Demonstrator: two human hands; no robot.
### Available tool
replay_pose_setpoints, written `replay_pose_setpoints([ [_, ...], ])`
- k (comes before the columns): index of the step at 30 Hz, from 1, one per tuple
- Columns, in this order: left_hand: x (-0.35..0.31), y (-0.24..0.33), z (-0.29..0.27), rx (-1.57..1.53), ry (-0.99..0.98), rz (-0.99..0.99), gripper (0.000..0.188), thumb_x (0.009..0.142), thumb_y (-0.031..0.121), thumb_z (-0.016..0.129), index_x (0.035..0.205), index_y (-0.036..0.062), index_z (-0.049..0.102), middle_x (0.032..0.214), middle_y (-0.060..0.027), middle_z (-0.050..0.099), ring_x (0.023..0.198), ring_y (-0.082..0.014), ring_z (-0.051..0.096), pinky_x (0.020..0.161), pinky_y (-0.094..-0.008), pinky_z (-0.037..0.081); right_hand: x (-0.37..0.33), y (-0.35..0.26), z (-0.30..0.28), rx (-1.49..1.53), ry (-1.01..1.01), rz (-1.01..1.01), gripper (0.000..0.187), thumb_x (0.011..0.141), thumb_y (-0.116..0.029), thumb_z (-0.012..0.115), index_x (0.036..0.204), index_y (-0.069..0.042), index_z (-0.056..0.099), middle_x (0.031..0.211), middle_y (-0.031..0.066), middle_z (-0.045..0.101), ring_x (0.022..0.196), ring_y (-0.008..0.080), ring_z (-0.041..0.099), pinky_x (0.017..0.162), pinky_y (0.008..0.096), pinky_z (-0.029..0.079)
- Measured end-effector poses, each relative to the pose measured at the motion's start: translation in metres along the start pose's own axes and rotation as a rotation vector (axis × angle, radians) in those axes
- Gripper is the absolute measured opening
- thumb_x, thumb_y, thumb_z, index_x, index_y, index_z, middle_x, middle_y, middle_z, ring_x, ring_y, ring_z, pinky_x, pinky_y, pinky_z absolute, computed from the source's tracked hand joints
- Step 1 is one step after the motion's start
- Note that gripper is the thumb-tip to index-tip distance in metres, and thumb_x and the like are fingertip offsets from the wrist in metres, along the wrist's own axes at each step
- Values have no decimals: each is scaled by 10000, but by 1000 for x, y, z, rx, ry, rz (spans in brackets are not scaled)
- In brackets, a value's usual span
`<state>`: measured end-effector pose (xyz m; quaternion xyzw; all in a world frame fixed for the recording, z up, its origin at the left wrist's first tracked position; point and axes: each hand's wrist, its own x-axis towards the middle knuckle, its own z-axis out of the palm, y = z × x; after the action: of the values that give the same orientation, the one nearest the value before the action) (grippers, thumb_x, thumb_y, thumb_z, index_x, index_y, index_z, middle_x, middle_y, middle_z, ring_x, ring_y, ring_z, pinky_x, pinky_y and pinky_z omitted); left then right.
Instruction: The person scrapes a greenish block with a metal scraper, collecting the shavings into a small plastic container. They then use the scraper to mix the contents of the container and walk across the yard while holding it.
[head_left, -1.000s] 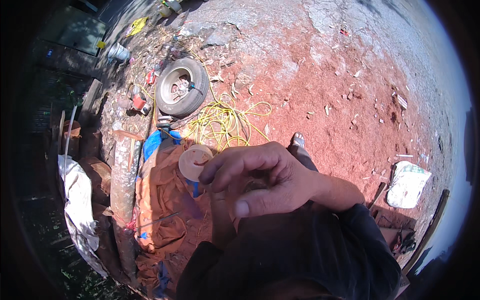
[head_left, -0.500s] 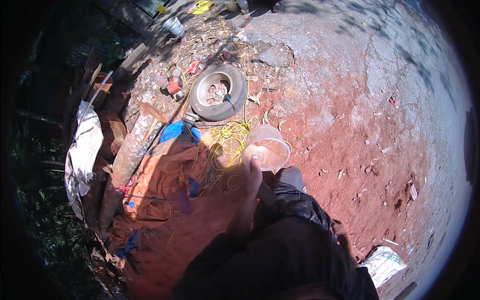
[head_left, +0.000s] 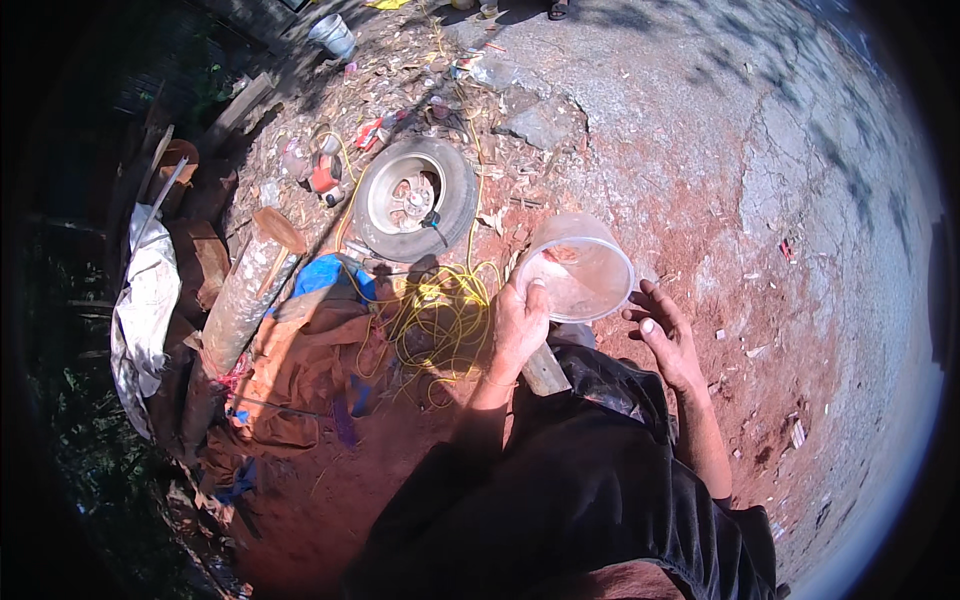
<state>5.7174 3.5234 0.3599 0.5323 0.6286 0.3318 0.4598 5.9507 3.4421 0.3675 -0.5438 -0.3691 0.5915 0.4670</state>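
A clear plastic tub (head_left: 580,275) with a wide round rim is tilted in front of me, and some reddish residue shows inside it. My left hand (head_left: 522,325) grips its left side, with the thumb over the rim. Close to the opposite side is my right hand (head_left: 668,340), its fingers apart and holding nothing; I cannot tell whether a fingertip touches the rim. Below the tub, beside my left wrist, shows a pale, flat piece like a wood end (head_left: 545,372).
A tangled yellow cable (head_left: 440,320) lies left of the tub, with a wheel and tyre (head_left: 455,195) beyond. Further left are an orange-brown tarp (head_left: 300,370), a log (head_left: 240,300) and a white sack (head_left: 150,300). A bucket (head_left: 332,38) stands far off. Reddish soil meets cracked paving (head_left: 800,200).
My left hand has raised the tub and moved it rightward, tilting it. My right hand has come up into view beside it. The view has shifted slightly.
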Motion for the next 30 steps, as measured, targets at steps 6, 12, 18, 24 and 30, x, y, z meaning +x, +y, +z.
replay_pose_setpoints([
  [6, 83, 45, 12, -7, 138, 118, 252, 911, 90, 538, 1104, 18, 683, 763, -132, 683, 676, -219, 653, 650, -360, 507, 131, -92, 7, 54, -154, 3, 877, 864, -343, 763, 1513, 29, 306, 1500, 196, 423, 1351, 291, 458, 1103, 428, 398],
  [12, 162, 73, 36, -196, 218, 26, 207, 923, 62, 589, 1085, -5, 699, 734, 17, 623, 662, -55, 528, 603, -254, 454, 248, -122, -29, 42, -336, -38, 964, 821, -384, 784, 1524, 31, 273, 1583, 196, 299, 1460, 322, 305, 1199, 448, 239],
  [18, 269, 119, 101, -360, 270, -22, 184, 939, 105, 639, 1050, -30, 697, 815, 10, 664, 720, -46, 537, 671, -239, 468, 349, -158, -94, 131, -310, -26, 1092, 721, -401, 845, 1542, 2, 248, 1575, 200, 303, 1457, 328, 308, 1180, 456, 272],
  [24, 363, 173, 128, -275, 251, -91, 173, 940, 126, 655, 992, -33, 699, 787, 24, 644, 711, -36, 505, 644, -230, 433, 445, -193, -137, 160, -350, 38, 1129, 671, -391, 852, 1546, -10, 251, 1534, 184, 360, 1403, 297, 383, 1137, 431, 331],
  [30, 445, 185, 122, -399, 265, -159, 167, 934, 136, 669, 960, -22, 717, 801, 15, 664, 709, -36, 519, 672, -224, 443, 527, -208, -130, 176, -399, 128, 1099, 692, -380, 835, 1529, 34, 255, 1513, 178, 385, 1389, 293, 394, 1162, 414, 302],
])
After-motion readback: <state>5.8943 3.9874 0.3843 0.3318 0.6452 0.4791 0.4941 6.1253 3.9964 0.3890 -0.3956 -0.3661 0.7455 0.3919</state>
